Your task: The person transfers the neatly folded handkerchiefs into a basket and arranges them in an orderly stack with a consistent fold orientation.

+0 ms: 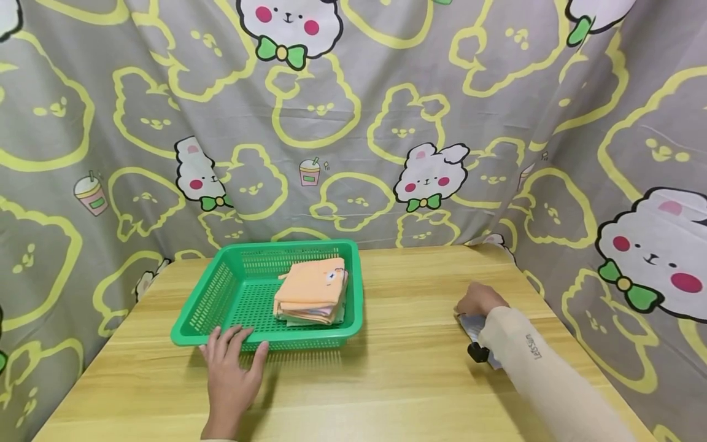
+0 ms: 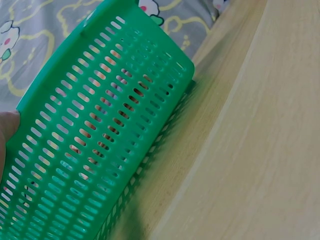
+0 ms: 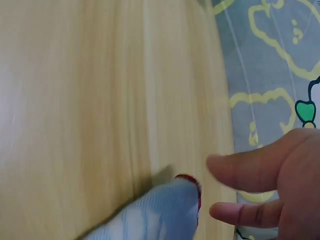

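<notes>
A green plastic basket (image 1: 353,344) with slotted walls stands on the table at centre-left. Folded peach-coloured cloths (image 1: 309,282) lie stacked in its right half, the top one with a small face design. My left hand (image 1: 232,374) rests at the basket's front rim, fingers extended over it and thumb spread to the right. In the left wrist view one fingertip (image 2: 9,124) touches the rim. To the right, my right hand (image 1: 480,301) is low over a light-blue and white sock (image 3: 155,212) with a dark red edge. Thumb and finger are spread apart beside that edge.
The wooden table (image 1: 409,380) reaches back to a grey curtain (image 1: 364,123) printed with yellow outlines and white rabbits, which also hangs along both sides. A black wrist camera (image 1: 477,352) overlaps the sock in the head view.
</notes>
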The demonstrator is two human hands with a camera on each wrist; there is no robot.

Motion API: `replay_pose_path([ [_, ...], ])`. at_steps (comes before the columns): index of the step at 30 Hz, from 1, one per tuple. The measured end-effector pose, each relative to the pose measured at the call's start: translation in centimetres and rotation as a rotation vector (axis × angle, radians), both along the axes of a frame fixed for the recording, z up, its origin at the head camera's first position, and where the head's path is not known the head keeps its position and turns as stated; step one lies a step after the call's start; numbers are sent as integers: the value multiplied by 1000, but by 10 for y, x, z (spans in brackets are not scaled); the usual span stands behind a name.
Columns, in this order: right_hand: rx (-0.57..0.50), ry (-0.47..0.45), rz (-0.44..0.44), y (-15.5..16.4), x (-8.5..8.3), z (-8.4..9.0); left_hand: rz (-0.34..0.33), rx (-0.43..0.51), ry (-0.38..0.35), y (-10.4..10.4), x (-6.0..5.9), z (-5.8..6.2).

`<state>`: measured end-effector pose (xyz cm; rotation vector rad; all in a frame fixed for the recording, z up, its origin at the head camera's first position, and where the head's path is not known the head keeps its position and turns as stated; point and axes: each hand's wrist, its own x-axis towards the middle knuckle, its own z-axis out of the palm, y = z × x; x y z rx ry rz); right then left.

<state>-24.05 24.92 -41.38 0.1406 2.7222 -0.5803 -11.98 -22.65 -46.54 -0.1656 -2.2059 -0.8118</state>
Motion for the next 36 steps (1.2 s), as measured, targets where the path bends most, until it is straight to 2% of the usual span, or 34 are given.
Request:
replay_pose_path([
  [11,-162,53,0,-28,-8,-17,-4,6,-15,-2,4,-1],
  [17,-302,139,3,-51,-11,-25,-2,5,15,-3,4,-2],
  [21,-394,156,-5,-56,-15,-24,-6,6,28,-3,2,-2],
  [24,-389,183,-33,-54,-14,-19,-8,6,33,-2,1,-2],
  [30,-230,238,-79,-38,-9,-6,-3,11,24,0,-1,-3],
  [36,-158,158,-164,-14,-4,-3,0,11,9,0,-1,-2],
])
